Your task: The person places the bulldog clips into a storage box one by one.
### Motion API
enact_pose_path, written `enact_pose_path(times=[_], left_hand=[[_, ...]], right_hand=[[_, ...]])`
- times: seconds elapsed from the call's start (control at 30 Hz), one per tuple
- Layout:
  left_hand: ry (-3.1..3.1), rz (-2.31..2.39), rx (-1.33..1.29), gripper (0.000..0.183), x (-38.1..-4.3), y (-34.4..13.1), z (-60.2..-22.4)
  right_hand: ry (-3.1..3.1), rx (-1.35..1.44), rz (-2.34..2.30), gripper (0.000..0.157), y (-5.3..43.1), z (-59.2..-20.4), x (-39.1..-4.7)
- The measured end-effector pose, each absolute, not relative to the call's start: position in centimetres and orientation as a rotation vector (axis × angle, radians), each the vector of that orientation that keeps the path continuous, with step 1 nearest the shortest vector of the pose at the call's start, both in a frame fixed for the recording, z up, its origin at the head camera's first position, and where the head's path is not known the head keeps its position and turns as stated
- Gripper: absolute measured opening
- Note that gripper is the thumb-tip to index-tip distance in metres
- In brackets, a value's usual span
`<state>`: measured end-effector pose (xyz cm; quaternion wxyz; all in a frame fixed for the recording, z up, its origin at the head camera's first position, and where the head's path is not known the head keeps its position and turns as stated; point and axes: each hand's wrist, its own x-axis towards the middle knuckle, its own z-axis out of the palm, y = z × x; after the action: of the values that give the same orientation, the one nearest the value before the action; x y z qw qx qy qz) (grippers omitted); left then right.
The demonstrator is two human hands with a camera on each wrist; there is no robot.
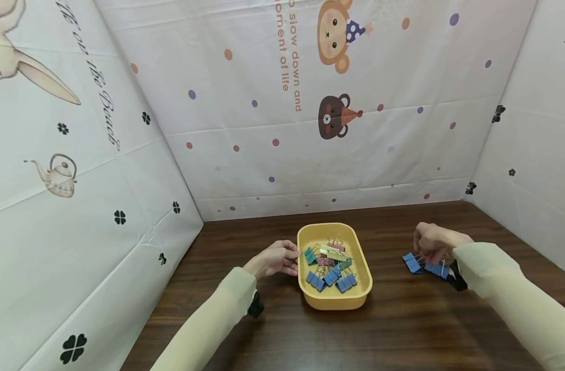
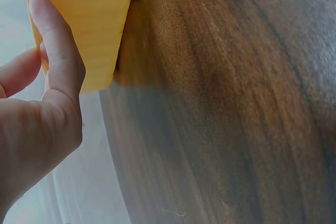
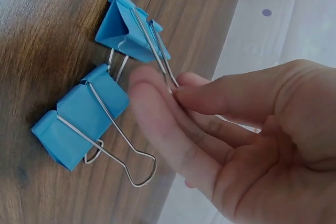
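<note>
My left hand [image 1: 276, 258] holds the left side of a yellow plastic tray [image 1: 363, 257], thumb and fingers at its rim and outer wall [image 2: 94, 35]. Inside the tray lie several binder clips: blue ones [image 1: 315, 281] toward the near end, with green [image 1: 310, 255], pink [image 1: 325, 262] and pale yellow [image 1: 333, 253] ones behind. Over to the right, my right hand [image 1: 435, 242] pinches the wire handle of a blue binder clip [image 3: 131, 30] between thumb and fingers. Beside it another blue binder clip [image 3: 84, 114] lies on the table, its wire handle sticking out under the fingers.
A dark wooden table [image 1: 273, 330] carries everything. White printed cloth walls [image 1: 245, 170] stand behind it and along the left and right sides. The right hand works not far from the right-hand cloth [image 1: 532, 221]. A black band [image 1: 457, 278] sits at the right wrist.
</note>
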<state>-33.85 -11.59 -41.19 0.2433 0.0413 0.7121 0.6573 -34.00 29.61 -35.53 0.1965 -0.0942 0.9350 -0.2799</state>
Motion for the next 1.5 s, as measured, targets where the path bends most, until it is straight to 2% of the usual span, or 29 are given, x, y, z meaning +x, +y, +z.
enact_pose_path(times=[0.43, 1.5], left_hand=[[1.936, 1.795, 0.103, 0.013, -33.8, -11.6, -41.1], [1.936, 1.788, 0.111, 0.015, -34.0, -11.7, -41.1]], right_hand=[[2.650, -0.299, -0.917, 0.016, 29.3, -35.9, -35.0], [2.663, -0.606, -0.900, 0.015, 22.5, -30.8, -36.6]])
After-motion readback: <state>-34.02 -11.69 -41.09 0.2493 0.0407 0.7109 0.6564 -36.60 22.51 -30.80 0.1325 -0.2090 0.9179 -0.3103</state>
